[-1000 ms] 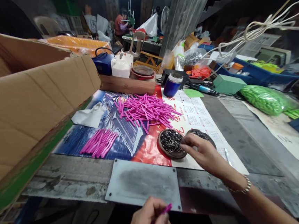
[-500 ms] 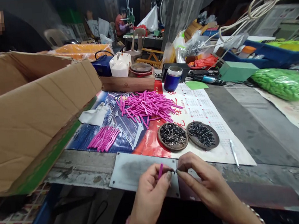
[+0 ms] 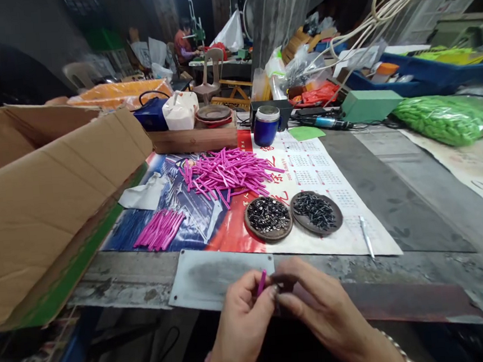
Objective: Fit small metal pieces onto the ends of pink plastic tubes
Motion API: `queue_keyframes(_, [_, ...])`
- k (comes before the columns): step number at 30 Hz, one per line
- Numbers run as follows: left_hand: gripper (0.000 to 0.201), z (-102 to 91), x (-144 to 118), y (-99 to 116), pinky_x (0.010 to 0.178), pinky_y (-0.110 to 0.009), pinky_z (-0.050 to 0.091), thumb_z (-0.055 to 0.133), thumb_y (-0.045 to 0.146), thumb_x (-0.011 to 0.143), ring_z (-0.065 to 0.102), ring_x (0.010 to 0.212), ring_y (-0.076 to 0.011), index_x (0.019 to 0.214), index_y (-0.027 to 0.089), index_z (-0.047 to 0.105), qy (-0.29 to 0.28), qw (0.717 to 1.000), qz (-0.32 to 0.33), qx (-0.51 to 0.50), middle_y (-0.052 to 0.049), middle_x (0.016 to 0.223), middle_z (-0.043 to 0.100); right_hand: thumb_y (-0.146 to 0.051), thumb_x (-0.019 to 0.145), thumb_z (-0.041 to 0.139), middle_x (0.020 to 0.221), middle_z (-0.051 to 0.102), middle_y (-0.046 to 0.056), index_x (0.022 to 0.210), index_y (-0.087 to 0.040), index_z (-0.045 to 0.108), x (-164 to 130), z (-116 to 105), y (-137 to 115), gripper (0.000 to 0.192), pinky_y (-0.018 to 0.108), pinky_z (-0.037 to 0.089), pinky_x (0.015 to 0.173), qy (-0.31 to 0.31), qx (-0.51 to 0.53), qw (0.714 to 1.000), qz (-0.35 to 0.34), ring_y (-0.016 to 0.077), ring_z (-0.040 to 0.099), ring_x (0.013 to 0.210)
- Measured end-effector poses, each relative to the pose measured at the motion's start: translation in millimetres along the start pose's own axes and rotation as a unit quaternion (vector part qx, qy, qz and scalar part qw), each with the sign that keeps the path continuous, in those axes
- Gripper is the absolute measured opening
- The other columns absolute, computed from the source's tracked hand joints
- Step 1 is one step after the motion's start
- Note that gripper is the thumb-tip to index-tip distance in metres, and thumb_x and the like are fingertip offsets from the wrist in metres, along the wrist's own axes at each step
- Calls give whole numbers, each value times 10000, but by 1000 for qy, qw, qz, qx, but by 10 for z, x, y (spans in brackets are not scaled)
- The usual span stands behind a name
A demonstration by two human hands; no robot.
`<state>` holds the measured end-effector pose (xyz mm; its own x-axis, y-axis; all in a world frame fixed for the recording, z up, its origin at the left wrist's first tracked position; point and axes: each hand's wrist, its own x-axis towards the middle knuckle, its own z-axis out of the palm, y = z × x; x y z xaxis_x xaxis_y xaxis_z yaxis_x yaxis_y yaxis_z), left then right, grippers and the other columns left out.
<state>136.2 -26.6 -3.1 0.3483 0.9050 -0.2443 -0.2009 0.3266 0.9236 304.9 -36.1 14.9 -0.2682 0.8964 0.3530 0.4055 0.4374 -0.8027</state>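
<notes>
1. A short bright-pink plastic tube [image 3: 261, 282] stands nearly upright at the near edge of the desk [image 3: 394, 190], pinched between thumb and forefinger of the left hand [image 3: 241, 322]. It looks light and thin, probably a little springy, so a hold low on its shaft should steady it best.
2. The right hand [image 3: 320, 309] meets the left at the tube's base, its fingers pressed together on something small and dark that is too blurred to tell. A part that tiny would slip away easily.
3. Just beyond the hands lies a flat grey metal plate [image 3: 216, 273], bare and close to the desk's edge.
4. Farther out, on a printed calendar sheet [image 3: 320, 168], sit two round dark dishes side by side: the left dish of small metal rings [image 3: 268, 218] and the right dish of small dark screws [image 3: 316, 212]. A thin white pen [image 3: 366, 237] lies to their right.
5. Behind the dishes a loose heap of pink tubes [image 3: 228, 173] spreads out; a neat bundle of pink tubes [image 3: 159, 230] lies to its left.
6. A large open cardboard box [image 3: 48, 192] crowds the left side.
7. A blue jar with a silver lid [image 3: 267, 126] stands at the back, a bag of green pieces [image 3: 447, 120] to the right.
</notes>
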Motion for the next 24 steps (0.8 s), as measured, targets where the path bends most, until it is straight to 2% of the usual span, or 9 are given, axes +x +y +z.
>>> queue_keyframes(2, [216,19,7,-2,614,-163,392,722,300,897,434,663,-86,776,153,617,-2,999,-23,-28,31,732,536,-275,1046,529,904,661,10,1024,-230,613,-11,0,3,97,212,515,721,2,1,1000,-4,138,644,806])
queue_keyframes(5, [261,35,8,21,461,-151,263,755,355,865,342,517,-50,775,149,624,-2,995,-79,-59,51,636,510,-251,1053,513,856,662,9,1033,-223,638,-23,-10,9,130,209,523,677,14,-10,1000,-14,134,650,760])
queue_keyframes(8, [315,37,5,47,414,-164,183,751,415,863,295,455,-33,770,138,634,-4,993,-99,-66,51,594,515,-212,1058,490,837,671,21,1045,-203,656,-56,-10,22,167,202,540,653,25,-51,998,-40,131,663,738])
queue_keyframes(12, [320,37,-7,40,418,-167,192,734,430,883,307,456,-26,822,125,660,-21,993,-100,-64,42,626,530,-124,1035,493,937,730,97,1114,-133,666,-154,39,66,191,277,585,794,72,-206,968,-120,187,701,861])
queue_keyframes(14, [337,35,-22,26,427,-173,205,704,447,912,319,465,-30,816,132,635,-32,993,-94,-62,40,644,527,-88,1010,516,974,742,120,1146,-117,662,-200,67,88,201,319,586,853,91,-247,954,-147,215,703,911])
queue_keyframes(16, [360,28,-47,19,432,-184,211,628,487,962,326,467,-36,851,145,608,-46,994,-86,-46,37,664,533,-87,1001,525,959,738,103,1126,-145,661,-220,78,90,194,305,590,833,102,-227,961,-123,206,704,883])
queue_keyframes(20, [343,-15,-120,60,462,-204,257,491,516,1024,358,495,-68,1015,183,571,-72,995,-57,48,36,712,550,-164,1015,526,825,686,29,959,-223,634,-181,20,22,135,218,562,649,104,-97,990,-6,155,673,713])
queue_keyframes(24, [280,-55,-193,154,658,-247,401,456,408,1052,529,694,-136,926,193,584,-71,972,31,221,2,765,590,-229,1018,536,815,662,15,905,-229,628,-137,-58,-70,146,192,532,629,72,18,995,73,143,659,708])
